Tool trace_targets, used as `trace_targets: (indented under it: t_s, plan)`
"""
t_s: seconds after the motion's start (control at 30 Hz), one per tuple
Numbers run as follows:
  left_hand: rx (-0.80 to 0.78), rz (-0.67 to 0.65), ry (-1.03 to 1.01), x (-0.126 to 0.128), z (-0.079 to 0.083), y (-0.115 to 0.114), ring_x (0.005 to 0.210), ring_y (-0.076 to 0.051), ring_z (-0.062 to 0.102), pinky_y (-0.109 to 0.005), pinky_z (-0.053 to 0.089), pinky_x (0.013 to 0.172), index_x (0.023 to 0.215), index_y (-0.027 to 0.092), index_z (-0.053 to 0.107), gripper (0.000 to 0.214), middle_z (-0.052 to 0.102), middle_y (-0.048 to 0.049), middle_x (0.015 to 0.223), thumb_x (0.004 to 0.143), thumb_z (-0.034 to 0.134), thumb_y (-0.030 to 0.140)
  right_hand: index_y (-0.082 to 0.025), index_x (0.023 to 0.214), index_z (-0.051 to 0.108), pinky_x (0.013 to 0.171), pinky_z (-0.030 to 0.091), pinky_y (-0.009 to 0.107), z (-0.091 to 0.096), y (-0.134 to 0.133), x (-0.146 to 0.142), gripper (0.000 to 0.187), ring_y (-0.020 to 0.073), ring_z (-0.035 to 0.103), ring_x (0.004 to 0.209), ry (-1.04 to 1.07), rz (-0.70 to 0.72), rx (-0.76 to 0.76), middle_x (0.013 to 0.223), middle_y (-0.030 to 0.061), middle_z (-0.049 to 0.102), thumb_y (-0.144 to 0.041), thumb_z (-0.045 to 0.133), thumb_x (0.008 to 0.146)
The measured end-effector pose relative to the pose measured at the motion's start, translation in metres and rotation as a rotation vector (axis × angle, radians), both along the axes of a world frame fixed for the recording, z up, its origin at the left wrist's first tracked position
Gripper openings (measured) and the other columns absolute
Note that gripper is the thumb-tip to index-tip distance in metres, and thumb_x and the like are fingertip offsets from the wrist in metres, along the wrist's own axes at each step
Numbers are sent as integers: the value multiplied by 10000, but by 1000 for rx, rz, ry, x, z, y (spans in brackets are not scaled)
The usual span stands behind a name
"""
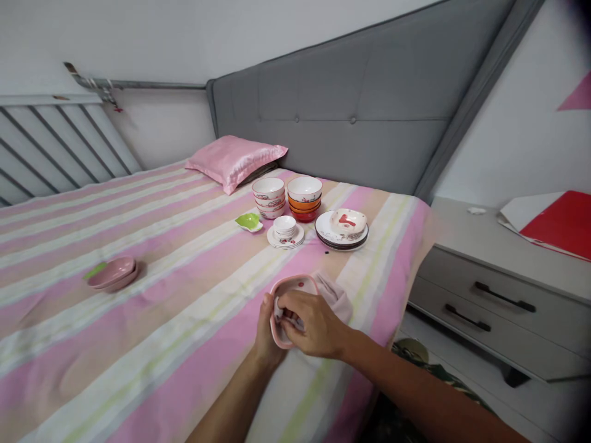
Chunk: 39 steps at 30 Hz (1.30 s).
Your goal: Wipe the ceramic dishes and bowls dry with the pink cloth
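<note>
A pink-rimmed, rounded-square bowl (279, 329) is tilted toward me over the front of the bed. My left hand (268, 332) grips it at its left edge, thumb up along the rim. Inside the bowl, my right hand (316, 323) has its fingers bunched on a pale pinkish-grey cloth (335, 296), and most of the cloth hangs out behind that hand. The fingertips are partly hidden by the bowl and cloth. Beyond the hands stand a stack of small white bowls on saucers (286, 237) and a stack of plates (325, 231) topped by a patterned square dish (349, 221).
Two stacks of bowls (269, 200) (305, 200) and a green leaf-shaped dish (249, 222) stand farther back. Pink oval dishes (113, 274) lie at left on the striped bedsheet (184, 320). A pink pillow (235, 159) rests by the grey headboard (332, 104); a nightstand (498, 295) is at right.
</note>
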<state>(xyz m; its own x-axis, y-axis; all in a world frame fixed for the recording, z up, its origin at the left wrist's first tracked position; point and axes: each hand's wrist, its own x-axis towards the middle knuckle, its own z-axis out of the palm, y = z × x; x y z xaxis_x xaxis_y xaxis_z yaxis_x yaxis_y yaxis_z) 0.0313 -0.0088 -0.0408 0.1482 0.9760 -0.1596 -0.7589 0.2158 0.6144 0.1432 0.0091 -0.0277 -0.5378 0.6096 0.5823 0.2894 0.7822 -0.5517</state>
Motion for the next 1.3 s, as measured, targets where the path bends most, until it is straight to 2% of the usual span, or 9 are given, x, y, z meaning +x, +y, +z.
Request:
trace_targets:
  t_s: [0.13, 0.3, 0.53, 0.63, 0.83, 1.0, 1.13, 1.2, 1.3]
  plan:
    - [-58, -78, 1, -5, 2, 1, 687, -199, 640, -307, 492, 692, 715, 131, 652, 446, 639, -28, 638, 659, 646, 573, -215, 769, 405, 621, 336, 242, 3, -2, 0, 194, 130, 439, 657, -66, 61, -9, 714, -19, 492, -48, 442, 678]
    - [-77, -44, -38, -10, 0, 4, 568, -142, 590, -262, 475, 611, 649, 125, 629, 406, 608, -11, 572, 641, 680, 527, -212, 727, 399, 624, 315, 261, 3, -3, 1, 161, 142, 405, 662, -135, 109, 27, 693, -10, 470, -57, 406, 687]
    - [-31, -49, -28, -11, 1, 4, 727, -215, 638, -342, 491, 730, 814, 101, 673, 472, 685, -85, 761, 692, 617, 554, -201, 773, 474, 677, 342, 296, 4, -4, 1, 180, 170, 415, 708, -231, 86, 79, 740, 17, 489, -130, 462, 608]
    - [-30, -10, -18, -13, 4, 6, 672, -212, 635, -349, 497, 719, 774, 104, 673, 464, 671, -67, 673, 684, 621, 557, -197, 820, 505, 696, 349, 303, 4, -4, 1, 211, 183, 435, 760, -261, 42, 94, 790, 31, 510, -140, 485, 617]
    - [-70, 89, 34, -16, 12, 10, 664, -215, 634, -321, 499, 646, 834, 91, 677, 544, 685, -90, 716, 622, 650, 591, -198, 880, 542, 687, 343, 300, -3, 4, 3, 212, 181, 446, 770, -293, -11, 179, 828, 33, 545, -96, 492, 701]
    - [-12, 171, 58, -20, 21, 14, 563, -195, 593, -302, 471, 533, 845, 94, 674, 573, 649, -71, 637, 652, 593, 627, -198, 853, 550, 735, 358, 303, -7, 9, 7, 279, 187, 472, 831, -218, -26, 195, 880, 40, 576, 1, 474, 674]
    - [22, 380, 115, -30, 24, 23, 677, -223, 627, -325, 499, 576, 901, 138, 670, 542, 686, -89, 798, 712, 529, 626, -196, 810, 525, 738, 376, 284, -8, 13, 10, 216, 173, 494, 833, 28, -138, 3, 855, 28, 575, -13, 483, 705]
    - [-1, 447, 118, -37, 25, 27, 771, -242, 638, -361, 517, 646, 947, 184, 662, 498, 691, -75, 878, 729, 527, 610, -198, 754, 490, 667, 376, 257, -10, 17, 11, 82, 145, 486, 723, 196, -274, -218, 750, -5, 537, -129, 532, 766]
    - [-19, 435, 99, -42, 29, 28, 851, -261, 637, -412, 517, 731, 997, 211, 651, 485, 688, -74, 945, 747, 514, 604, -200, 675, 445, 557, 337, 222, -12, 25, 13, 219, 104, 411, 576, 454, -360, -598, 623, -50, 434, -337, 561, 801]
